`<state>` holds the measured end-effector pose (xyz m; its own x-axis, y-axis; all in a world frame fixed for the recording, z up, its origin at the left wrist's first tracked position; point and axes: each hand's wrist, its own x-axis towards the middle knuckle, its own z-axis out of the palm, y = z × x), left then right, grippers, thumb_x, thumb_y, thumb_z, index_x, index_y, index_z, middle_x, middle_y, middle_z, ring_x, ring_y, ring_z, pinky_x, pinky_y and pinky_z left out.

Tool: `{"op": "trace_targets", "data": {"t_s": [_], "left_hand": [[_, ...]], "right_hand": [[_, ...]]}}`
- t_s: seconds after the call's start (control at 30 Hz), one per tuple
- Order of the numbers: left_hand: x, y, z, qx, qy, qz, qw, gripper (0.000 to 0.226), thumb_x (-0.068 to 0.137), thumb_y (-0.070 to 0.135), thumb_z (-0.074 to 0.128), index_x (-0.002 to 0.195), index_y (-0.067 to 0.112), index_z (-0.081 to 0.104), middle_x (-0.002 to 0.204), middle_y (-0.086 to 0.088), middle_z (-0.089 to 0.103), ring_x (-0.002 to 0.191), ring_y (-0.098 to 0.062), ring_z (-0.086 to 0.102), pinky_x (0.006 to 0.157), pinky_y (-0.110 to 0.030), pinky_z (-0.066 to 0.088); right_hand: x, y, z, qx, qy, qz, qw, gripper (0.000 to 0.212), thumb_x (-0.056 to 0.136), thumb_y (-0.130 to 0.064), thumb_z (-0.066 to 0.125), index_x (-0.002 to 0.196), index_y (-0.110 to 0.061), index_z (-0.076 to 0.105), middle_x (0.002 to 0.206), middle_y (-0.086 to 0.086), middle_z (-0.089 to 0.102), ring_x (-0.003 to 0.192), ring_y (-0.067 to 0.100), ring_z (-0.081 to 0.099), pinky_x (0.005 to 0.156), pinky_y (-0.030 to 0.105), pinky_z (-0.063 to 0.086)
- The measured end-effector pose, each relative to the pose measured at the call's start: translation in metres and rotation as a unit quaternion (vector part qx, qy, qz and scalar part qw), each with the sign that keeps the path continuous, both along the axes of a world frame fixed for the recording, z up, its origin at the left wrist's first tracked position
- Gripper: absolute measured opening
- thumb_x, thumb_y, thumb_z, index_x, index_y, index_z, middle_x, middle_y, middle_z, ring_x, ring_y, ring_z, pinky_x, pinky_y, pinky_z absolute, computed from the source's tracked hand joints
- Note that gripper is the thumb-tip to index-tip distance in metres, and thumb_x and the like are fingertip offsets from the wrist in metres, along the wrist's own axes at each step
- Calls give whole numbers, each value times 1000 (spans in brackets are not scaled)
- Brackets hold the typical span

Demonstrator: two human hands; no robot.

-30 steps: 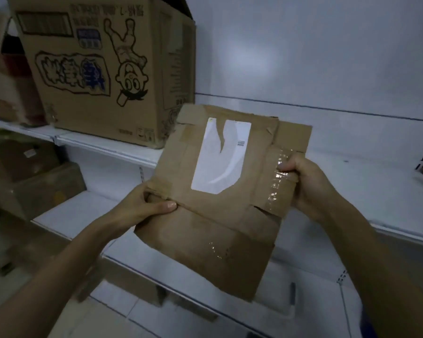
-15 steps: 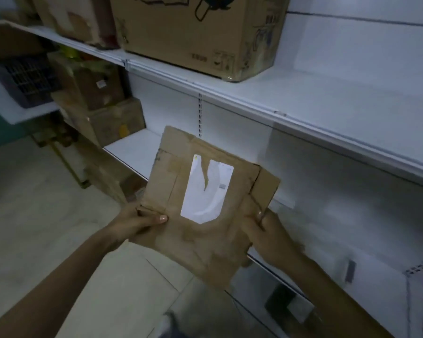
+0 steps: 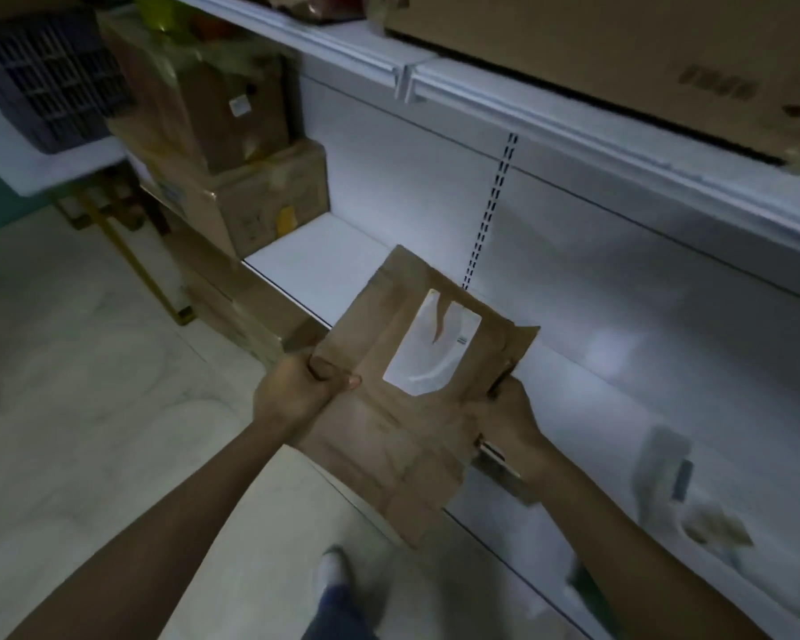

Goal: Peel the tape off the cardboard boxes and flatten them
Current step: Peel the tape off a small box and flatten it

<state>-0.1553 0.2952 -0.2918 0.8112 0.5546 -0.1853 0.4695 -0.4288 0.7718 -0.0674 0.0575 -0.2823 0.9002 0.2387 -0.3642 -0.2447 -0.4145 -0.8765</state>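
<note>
I hold a small flattened brown cardboard box [image 3: 389, 436] in front of me, over the edge of a low white shelf [image 3: 315, 261]. A torn white label [image 3: 435, 351] faces up on it. My left hand [image 3: 296, 394] grips the box's left edge, thumb on top. My right hand [image 3: 509, 408] grips the right edge, its fingers partly hidden behind a folded flap. Any tape on the box is too blurred to make out.
Stacked cardboard boxes [image 3: 250, 196] stand on the low shelf at the left. A large box [image 3: 666, 48] sits on the upper shelf [image 3: 550, 127]. A dark crate [image 3: 47, 76] is at the top left. Pale floor [image 3: 89, 385] lies to the left, my foot [image 3: 333, 570] below.
My view has swung further down and left. The box has come lower with both hands, now over the bottom shelf's edge. Both grips look unchanged.
</note>
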Motion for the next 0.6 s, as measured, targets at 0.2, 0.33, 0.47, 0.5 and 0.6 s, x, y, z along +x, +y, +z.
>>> {"op": "trace_targets", "data": {"t_s": [0.2,0.33,0.47,0.5,0.6], "left_hand": [[56,67,-14,154,-2,-50,987,87,73,54,77,142,22,36,100,-2,59,96,-26,59,68,-33,45],[76,80,-49,88,-8,55,995,104,74,44,79,152,12,18,153,-20,23,135,-40,31,103,-51,35],[84,73,-104,64,26,-9,998,89,86,39,69,152,9,19,160,-17,11,144,-40,20,112,-52,29],[89,69,-117,130,27,-67,989,85,88,43,64,154,14,18,161,-14,9,147,-36,15,115,-53,23],[113,62,-149,256,36,-266,929,83,91,61,48,153,29,1,162,-9,-5,149,-31,-4,119,-54,1]], "right_hand": [[38,72,-11,40,111,-95,988,21,77,9,66,77,-12,64,66,-1,70,57,16,66,55,25,55],[99,100,-23,64,148,-147,976,21,78,10,65,76,-10,57,64,1,60,52,13,58,46,23,46],[161,123,-59,91,168,-85,978,38,82,15,55,65,-17,43,44,-9,51,33,0,48,33,15,37],[174,128,-72,91,171,-69,979,38,83,15,54,66,-17,43,42,-11,52,33,0,49,34,14,38],[204,143,-111,60,173,-69,981,27,83,14,57,72,-11,53,47,-7,57,42,5,55,42,18,46]]}}
